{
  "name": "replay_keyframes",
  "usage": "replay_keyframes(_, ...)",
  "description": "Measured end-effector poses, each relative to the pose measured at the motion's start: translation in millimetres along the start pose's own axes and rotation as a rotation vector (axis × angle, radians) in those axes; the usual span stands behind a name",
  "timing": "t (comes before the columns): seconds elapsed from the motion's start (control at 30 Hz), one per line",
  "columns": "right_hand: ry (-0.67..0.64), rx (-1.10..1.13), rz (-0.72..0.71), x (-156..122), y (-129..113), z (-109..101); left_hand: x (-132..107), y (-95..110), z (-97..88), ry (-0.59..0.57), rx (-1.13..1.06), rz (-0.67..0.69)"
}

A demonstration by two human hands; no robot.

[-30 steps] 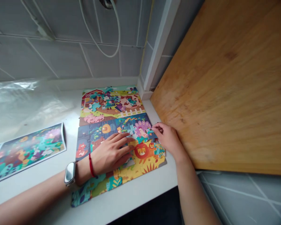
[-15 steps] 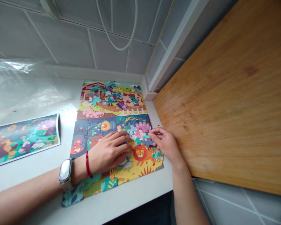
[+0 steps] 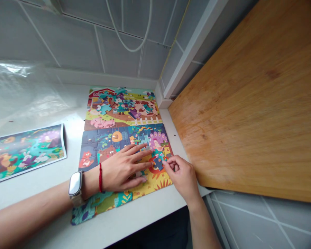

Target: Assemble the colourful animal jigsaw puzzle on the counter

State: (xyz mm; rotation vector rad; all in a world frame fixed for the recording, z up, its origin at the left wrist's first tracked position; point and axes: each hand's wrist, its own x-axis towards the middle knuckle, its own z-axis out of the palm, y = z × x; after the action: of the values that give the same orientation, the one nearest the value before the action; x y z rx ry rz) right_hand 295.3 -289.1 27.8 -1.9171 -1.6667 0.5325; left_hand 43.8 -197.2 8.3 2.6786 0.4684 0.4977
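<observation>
The right hand point(image 3: 181, 176) has thumb and forefinger pinched narrow on the edge of a dark blue and teal cardboard jigsaw piece point(image 3: 158, 162). The piece lies over the orange-maned lion's face, below the pink peacock; whether it touches the surface beneath cannot be determined. The left hand point(image 3: 128, 167) is palm down, fingers spread wide, over the middle of the puzzle, its fingertips near the piece. Anything beneath the palm is hidden.

State of assembly: the dark blue night-forest section point(image 3: 89, 136) shows interlocked pieces on its left side, with fox, bear and round orange moon readable. Judged from these joins, a good part of that section is done. At its right side, around the peacock, pieces overlap the yellow lion section point(image 3: 145, 190), and the fit there cannot be confirmed. The area under the left hand cannot be assessed.

Unplaced stock: on the farm-scene section point(image 3: 100, 122), next to the wall, lie scattered loose pieces, among them a turquoise jigsaw piece point(image 3: 104, 109) and a purple jigsaw piece point(image 3: 136, 114). These appear to remain outstanding; an exact count is not possible.

Surroundings: a glossy printed picture sheet point(image 3: 28, 154) lies on the white countertop point(image 3: 98, 235), left of the puzzle, with clear plastic wrapping point(image 3: 25, 93) behind it.
</observation>
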Motion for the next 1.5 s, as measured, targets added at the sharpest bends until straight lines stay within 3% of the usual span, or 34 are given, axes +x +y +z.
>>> replay_keyframes(0.17,0.042,-0.040,-0.206,-6.0,-2.6,-3.3,-0.5,-1.6,2.4,0.000,0.008,-0.002)
replay_keyframes(0.3,0.018,-0.092,-0.264,-11.4,-1.8,-2.1,-0.5,-2.4,4.9,0.032,-0.024,-0.004)
replay_keyframes(0.67,0.118,-0.214,-0.153,-19.6,-8.9,8.5,-0.4,-2.8,5.0,0.002,-0.021,-0.007)
replay_keyframes(0.87,0.104,-0.196,-0.153,-17.7,-11.7,7.9,0.8,-1.3,0.8,-0.016,0.003,-0.004)
replay_keyframes(1.2,0.205,-0.108,-0.251,-6.5,-3.4,1.5,2.2,-2.2,-2.4,0.059,-0.043,0.085)
replay_keyframes(1.5,0.237,0.022,-0.264,9.7,-24.6,12.4,4.4,-2.1,-5.9,0.158,-0.045,0.055)
